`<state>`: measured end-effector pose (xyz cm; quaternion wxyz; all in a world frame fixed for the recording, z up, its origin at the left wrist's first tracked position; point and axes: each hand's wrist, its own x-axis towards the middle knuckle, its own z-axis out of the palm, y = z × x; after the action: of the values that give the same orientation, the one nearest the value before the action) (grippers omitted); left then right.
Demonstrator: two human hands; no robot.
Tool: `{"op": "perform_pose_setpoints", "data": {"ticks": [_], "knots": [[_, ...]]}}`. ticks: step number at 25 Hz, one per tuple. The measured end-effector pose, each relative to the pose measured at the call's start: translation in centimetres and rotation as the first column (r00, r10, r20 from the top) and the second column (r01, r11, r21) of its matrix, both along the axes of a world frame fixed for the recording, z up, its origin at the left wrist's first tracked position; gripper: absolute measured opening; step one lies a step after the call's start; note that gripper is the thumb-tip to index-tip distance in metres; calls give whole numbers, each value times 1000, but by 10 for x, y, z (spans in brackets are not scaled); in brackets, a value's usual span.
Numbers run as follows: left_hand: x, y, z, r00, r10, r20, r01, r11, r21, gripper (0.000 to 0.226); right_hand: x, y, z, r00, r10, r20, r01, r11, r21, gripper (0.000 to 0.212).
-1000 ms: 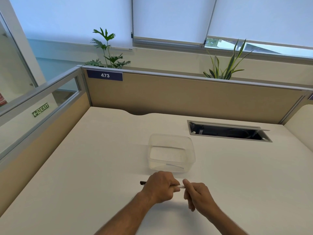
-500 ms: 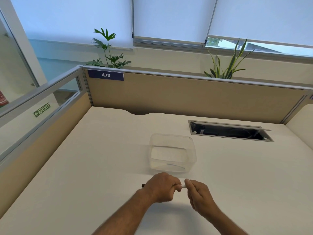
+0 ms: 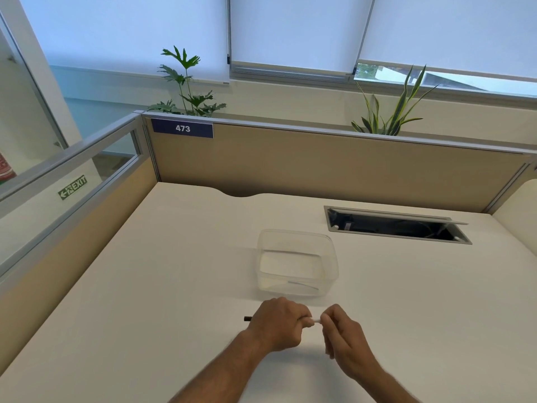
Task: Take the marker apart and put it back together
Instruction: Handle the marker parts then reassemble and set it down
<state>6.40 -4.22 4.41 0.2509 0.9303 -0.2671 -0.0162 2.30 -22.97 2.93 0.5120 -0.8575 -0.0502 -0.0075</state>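
**Both hands on the marker, low over the bench**

Right now we have our left hand (image 3: 277, 322) curled into a fist around the marker (image 3: 312, 320), gripping its barrel so that most of it is hidden inside the palm. Only two bits of the marker show: a short dark tip sticking out past the left side of that fist, and a short white stretch in the gap between our two hands. Our right hand (image 3: 344, 334) is closed on the right end of that white stretch, pinching it with the thumb and fingertips while the other fingers fold under. We cannot tell whether the piece under the right fingertips is a cap or part of the barrel, nor whether it is already loose.

The marker lies roughly level, running left to right, just above the white bench (image 3: 174, 286); we cannot tell if it touches the surface. Both forearms come in from the bottom edge of the view.

Just beyond our hands stands a clear plastic tub (image 3: 296, 264), open at the top, with what looks like a thin pale item lying on its floor, too faint to name. Farther back and to the right, a cable hatch (image 3: 398, 226) is set into the bench with its lid tilted up. A tan partition (image 3: 319, 167) closes the far side, bearing a blue label (image 3: 182, 128) that reads 473, and two green plants (image 3: 389, 112) rise behind it under the window blinds.
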Motion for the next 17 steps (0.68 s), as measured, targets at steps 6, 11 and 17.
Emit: {"op": "perform_pose_setpoints", "data": {"ticks": [6, 11, 17], "knots": [[0, 4, -2, 992, -85, -97, 86, 996, 0, 27, 3, -1, -11, 972, 51, 228, 1, 975, -222, 39], [-1, 3, -5, 998, -56, -8, 55, 995, -80, 23, 3, 13, -3, 997, -73, 38, 75, 996, -40, 53], [3, 4, -2, 993, 22, 116, 4, 977, -214, 20, 2, 18, 9, 945, -39, -324, 125, 960, 251, 60]]}}
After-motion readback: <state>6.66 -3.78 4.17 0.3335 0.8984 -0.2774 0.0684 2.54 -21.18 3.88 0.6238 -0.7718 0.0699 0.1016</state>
